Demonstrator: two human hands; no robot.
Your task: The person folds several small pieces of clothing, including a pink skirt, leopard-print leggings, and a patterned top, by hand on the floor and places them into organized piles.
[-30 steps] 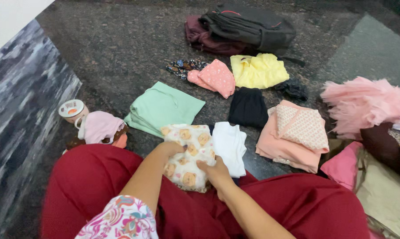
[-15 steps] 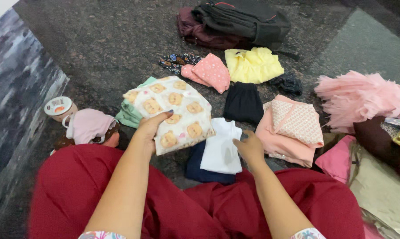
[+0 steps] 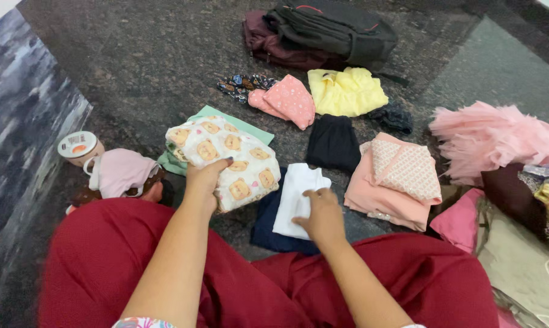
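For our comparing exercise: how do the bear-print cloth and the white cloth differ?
The bear-print cloth is patterned and held up in the left hand; the white cloth is plain and lies on a navy garment, the right hand touching it. Both are folded.

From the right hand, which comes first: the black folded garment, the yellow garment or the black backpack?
From the right hand, in the head view:
1. Black folded garment, just beyond it.
2. Crumpled yellow garment, farther back.
3. Black backpack, at the far top edge.
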